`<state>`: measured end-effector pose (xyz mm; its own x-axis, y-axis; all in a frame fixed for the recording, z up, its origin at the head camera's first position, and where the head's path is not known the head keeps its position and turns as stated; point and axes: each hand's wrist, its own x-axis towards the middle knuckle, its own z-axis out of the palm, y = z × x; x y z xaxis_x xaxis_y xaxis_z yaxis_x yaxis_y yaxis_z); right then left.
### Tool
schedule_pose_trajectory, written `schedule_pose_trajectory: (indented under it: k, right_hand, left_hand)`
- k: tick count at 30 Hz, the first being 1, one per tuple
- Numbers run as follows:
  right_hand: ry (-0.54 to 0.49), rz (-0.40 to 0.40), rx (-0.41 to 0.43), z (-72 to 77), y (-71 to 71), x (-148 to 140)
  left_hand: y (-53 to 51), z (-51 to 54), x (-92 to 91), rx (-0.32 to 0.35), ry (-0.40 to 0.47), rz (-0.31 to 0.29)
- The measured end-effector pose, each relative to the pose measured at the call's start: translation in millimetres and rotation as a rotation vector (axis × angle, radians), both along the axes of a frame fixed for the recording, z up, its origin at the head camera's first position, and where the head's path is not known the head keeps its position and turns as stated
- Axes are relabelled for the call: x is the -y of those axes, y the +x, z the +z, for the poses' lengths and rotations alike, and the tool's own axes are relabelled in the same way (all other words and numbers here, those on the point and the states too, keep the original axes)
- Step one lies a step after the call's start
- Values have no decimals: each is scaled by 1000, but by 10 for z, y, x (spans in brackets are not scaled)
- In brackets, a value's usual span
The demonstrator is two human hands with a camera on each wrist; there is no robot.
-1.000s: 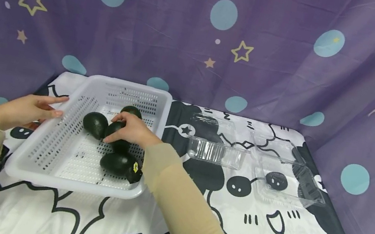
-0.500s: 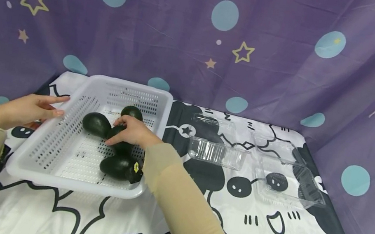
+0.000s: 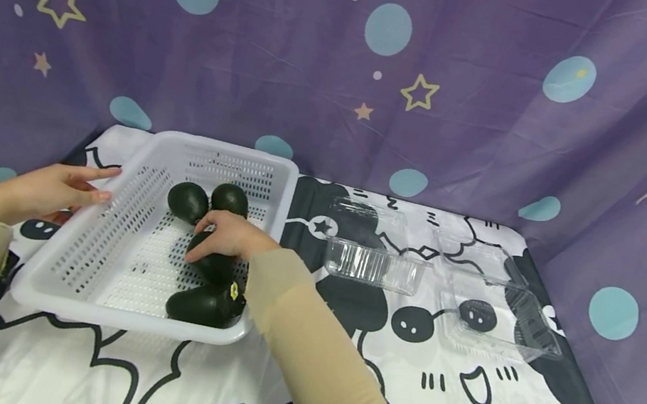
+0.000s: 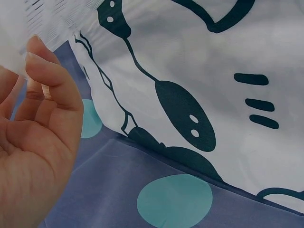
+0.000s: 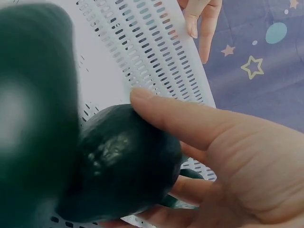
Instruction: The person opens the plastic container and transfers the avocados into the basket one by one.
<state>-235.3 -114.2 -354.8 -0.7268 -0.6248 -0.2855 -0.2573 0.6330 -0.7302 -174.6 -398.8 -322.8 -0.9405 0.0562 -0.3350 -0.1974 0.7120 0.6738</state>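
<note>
My right hand (image 3: 231, 236) grips a dark green avocado (image 3: 214, 262) inside the white slotted basket (image 3: 134, 320). In the right wrist view the thumb lies over the top of the pebbly-skinned avocado (image 5: 133, 161), with fingers under its far side. Behind this hand sit a left avocado (image 3: 188, 202) and a right avocado (image 3: 231, 199). Another avocado (image 3: 198, 304) lies nearer the front rim, partly hidden by the wrist camera. At the basket's left rim, my left hand (image 3: 49, 191) rests with loosely extended fingers; its fingertips (image 4: 37, 59) are against the white wall.
Right of the basket stand clear plastic containers: one ribbed container (image 3: 373, 266) and a larger one (image 3: 498, 316) with a raised lid. A cartoon-print cloth (image 3: 382, 386) covers the table. A purple curtain (image 3: 295, 67) hangs close behind.
My right hand has shifted slightly toward the front with its avocado. The left avocado has moved back and right, beside the other rear one. The front avocado has turned slightly; my left hand stays put.
</note>
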Motion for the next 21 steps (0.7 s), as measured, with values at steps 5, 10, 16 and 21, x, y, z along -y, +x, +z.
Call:
schedule_pose_trajectory:
  k: [5, 10, 16, 21]
  right_hand:
    - [29, 11, 10, -2, 2, 6]
    - [-13, -1, 21, 0, -7, -11]
    - [-155, -4, 41, 21, -42, -55]
    - [-344, -109, 111, 72, -70, -59]
  left_hand:
    - [11, -4, -4, -6, 8, -5]
    - [-14, -4, -14, 0, -10, -5]
    - [-52, 13, -13, 17, -38, -22]
    - [-91, 37, -14, 23, -72, -44]
